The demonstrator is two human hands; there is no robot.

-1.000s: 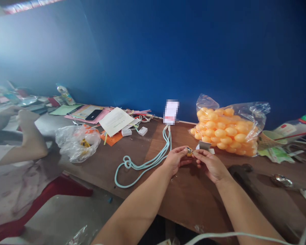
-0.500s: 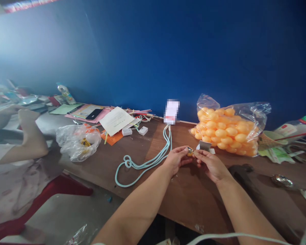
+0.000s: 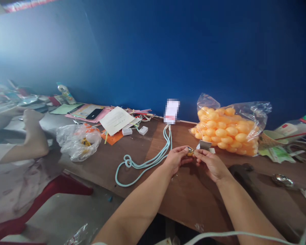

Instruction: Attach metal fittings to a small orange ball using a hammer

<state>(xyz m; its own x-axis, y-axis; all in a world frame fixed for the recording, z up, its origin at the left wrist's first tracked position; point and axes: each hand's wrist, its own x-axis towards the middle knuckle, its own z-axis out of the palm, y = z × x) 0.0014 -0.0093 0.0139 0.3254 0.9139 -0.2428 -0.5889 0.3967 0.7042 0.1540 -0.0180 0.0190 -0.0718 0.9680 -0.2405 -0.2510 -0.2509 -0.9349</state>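
Note:
A small shiny gold-coloured piece (image 3: 190, 152) is pinched in the fingers of my left hand (image 3: 177, 159), just above the brown table. My right hand (image 3: 209, 163) has its thumb and fingers pressed together at the right end of the same piece; whether it grips the piece itself or some small part of it I cannot tell. Behind my right fingers stands a small grey-white box (image 3: 204, 145). A clear bag of orange plastic balls (image 3: 226, 131) lies beyond it. To the left of my hands, a light blue cord (image 3: 142, 166) runs in loops to a blurred-out card (image 3: 171, 111).
At left lie a crumpled plastic bag (image 3: 78, 142), a paper sheet (image 3: 116, 120), a phone (image 3: 94, 114) and two small white boxes. Another shiny object (image 3: 283, 180) rests at right. Another person's arm (image 3: 35, 136) bends over the table beside a red chair (image 3: 58, 190). A white cable crosses the bottom.
The other person's hand at left has shifted slightly. My hands and the gold piece stay almost in place.

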